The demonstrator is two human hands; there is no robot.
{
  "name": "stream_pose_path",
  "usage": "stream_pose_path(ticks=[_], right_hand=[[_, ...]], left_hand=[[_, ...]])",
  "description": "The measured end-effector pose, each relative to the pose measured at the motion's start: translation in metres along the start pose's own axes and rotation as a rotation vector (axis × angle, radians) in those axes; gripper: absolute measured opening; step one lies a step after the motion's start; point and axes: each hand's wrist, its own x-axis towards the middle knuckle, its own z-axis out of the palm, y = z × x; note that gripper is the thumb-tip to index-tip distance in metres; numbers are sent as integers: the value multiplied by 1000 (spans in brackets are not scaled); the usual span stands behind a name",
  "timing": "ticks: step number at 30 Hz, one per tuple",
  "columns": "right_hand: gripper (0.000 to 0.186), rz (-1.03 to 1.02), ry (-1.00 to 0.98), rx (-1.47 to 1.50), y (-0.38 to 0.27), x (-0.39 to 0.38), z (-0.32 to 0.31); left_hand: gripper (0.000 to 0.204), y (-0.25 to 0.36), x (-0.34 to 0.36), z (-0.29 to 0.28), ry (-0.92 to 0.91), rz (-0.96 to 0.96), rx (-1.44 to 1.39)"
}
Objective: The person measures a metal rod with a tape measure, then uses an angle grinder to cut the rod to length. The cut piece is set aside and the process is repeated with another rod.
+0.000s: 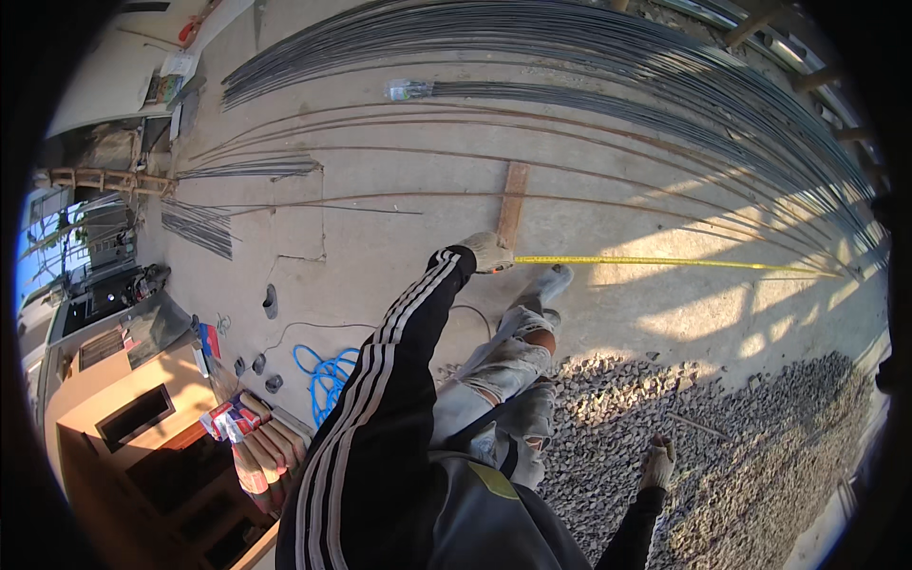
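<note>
My left hand, in a pale work glove, is closed around a tape measure, whose case it mostly hides. From it the yellow tape blade stretches out to the right, low over the concrete, ending near the rebar ends. A reddish-brown board lies just beyond this hand, under some thin rusty bars. My right hand, gloved too, hangs over the gravel with its fingers curled together. Whatever it may hold is too small to make out.
Long bundles of steel rebar curve across the far side, with shorter bars at left. A coiled blue hose and a dark cable lie left of my legs. Stacked sacks stand at lower left. My foot is near the tape.
</note>
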Motion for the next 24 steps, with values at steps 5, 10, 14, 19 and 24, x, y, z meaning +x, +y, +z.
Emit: stream_pose_path(ticks=[5,10,14,19,24], right_hand=[[15,117,80,27,102,-49,31],[9,222,183,87,172,-110,101],[8,191,215,19,194,-163,187],[13,245,264,5,191,-216,313],[19,335,159,-114,178,-228,414]], left_hand=[[24,-38,-6,-9,-7,29,-105],[21,-110,14,-16,-63,-66,-387],[16,-176,47,-30,-67,-124,-552],[16,-248,95,-52,-114,-98,-611],[23,-286,144,-60,-81,-32,-448]])
